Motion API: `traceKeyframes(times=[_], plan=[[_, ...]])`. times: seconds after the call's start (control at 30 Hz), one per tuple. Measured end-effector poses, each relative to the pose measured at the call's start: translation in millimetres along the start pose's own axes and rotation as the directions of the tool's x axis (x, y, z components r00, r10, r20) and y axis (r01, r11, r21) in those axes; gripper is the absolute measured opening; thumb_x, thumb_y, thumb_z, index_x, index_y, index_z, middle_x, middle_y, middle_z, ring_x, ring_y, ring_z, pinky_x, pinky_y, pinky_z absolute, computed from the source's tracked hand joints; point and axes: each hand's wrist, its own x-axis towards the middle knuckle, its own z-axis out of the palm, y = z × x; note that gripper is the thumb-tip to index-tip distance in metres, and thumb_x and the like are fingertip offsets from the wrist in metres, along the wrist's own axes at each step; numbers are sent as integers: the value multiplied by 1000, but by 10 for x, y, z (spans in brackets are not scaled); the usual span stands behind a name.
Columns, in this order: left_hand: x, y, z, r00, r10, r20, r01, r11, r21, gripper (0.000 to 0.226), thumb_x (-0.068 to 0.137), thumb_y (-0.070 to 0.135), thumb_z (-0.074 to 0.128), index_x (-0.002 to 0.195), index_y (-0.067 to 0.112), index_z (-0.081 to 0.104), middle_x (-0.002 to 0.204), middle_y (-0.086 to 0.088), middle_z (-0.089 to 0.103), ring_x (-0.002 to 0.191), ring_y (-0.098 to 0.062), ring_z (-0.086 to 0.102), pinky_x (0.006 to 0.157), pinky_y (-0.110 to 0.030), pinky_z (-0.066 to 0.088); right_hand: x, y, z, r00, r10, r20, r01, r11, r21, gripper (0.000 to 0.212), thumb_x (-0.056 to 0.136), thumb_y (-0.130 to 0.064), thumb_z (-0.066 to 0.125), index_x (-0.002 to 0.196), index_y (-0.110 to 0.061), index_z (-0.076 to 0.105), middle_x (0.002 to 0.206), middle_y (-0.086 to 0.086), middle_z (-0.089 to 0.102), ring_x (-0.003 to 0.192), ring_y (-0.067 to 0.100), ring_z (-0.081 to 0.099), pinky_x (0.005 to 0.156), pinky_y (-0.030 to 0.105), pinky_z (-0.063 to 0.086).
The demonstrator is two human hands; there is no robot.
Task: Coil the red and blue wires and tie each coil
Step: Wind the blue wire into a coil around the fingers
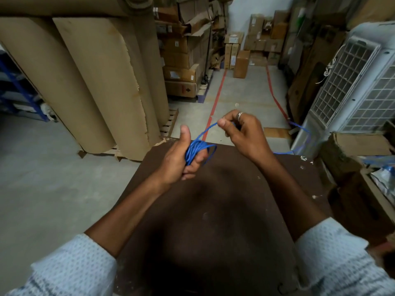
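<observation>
Left hand [181,159] wrapped around the blue wire [196,151] coil above the brown table [224,210]; right hand [241,133] pinching the loose strand up and right of that grip.

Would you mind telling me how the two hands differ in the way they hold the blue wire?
The left hand grips a bundle of loops of the blue wire, thumb pointing up; the right hand pinches only a single strand at its fingertips. The right hand sits higher and farther forward than the left, and wears a ring; the left shows none. Both hold the same wire above the brown table.
</observation>
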Motion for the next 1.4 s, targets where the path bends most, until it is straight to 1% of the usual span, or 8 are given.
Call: traceKeyframes(times=[0.27,0.43,0.53,0.67,0.8,0.97,1.1,1.4], plan=[[114,375,-150,971,130,-199,-197,908,-370,69,99,66,13,56,23,46,38,7,25,29,-7,16,31,-22,10,-767,444,779,979,169,116,-182,977,115,40,103,-36,44,69,-23,61,54,-8,52,53,2,51,64,32,42],[233,319,-328,908,146,-393,-327,834,-445,62,101,64,14,72,20,48,44,5,32,33,-11,30,37,-23,23,-1247,233,957,950,254,181,-291,931,219,39,103,-40,44,74,-22,63,51,-12,51,48,3,46,58,29,38],[364,129,-470,852,120,-509,-346,859,-377,58,103,60,15,81,18,48,51,4,40,39,-14,38,41,-25,30,-1362,-106,843,966,109,236,-154,972,178,30,102,-39,44,92,-20,65,65,-21,59,60,0,55,65,26,43],[408,-163,-543,808,154,-569,-259,960,-107,55,105,53,18,84,15,52,53,4,49,42,-14,46,43,-25,37,-1258,-592,506,940,45,340,-100,984,148,25,101,-33,53,91,-13,63,68,7,63,57,5,55,62,36,49],[291,-331,-476,870,146,-471,-104,988,115,57,105,53,16,86,15,54,58,1,53,49,-15,49,50,-28,42,-1026,-843,165,929,-60,364,61,998,10,23,99,-30,58,88,-12,69,69,2,65,62,10,61,64,37,52],[78,-347,-255,991,54,-126,-22,970,243,81,94,68,3,72,12,58,47,-7,43,41,-23,39,48,-30,38,-575,-830,-181,966,-130,221,160,980,-121,17,93,-32,67,87,-18,74,68,-7,65,63,7,62,61,33,52],[-33,-243,-81,994,-108,35,105,991,78,82,95,64,-1,62,10,50,43,-2,28,35,-14,25,38,-22,26,-276,-547,-251,996,-46,83,50,997,-52,16,84,-34,78,83,-17,76,67,2,69,61,14,66,60,37,56],[-29,-55,-74,1000,-16,2,16,893,-450,63,101,53,22,56,18,48,34,5,26,26,-9,20,36,-28,6,-653,117,322,988,136,66,-146,973,179,21,90,-23,66,101,-10,79,95,7,78,93,25,74,88,50,56]])
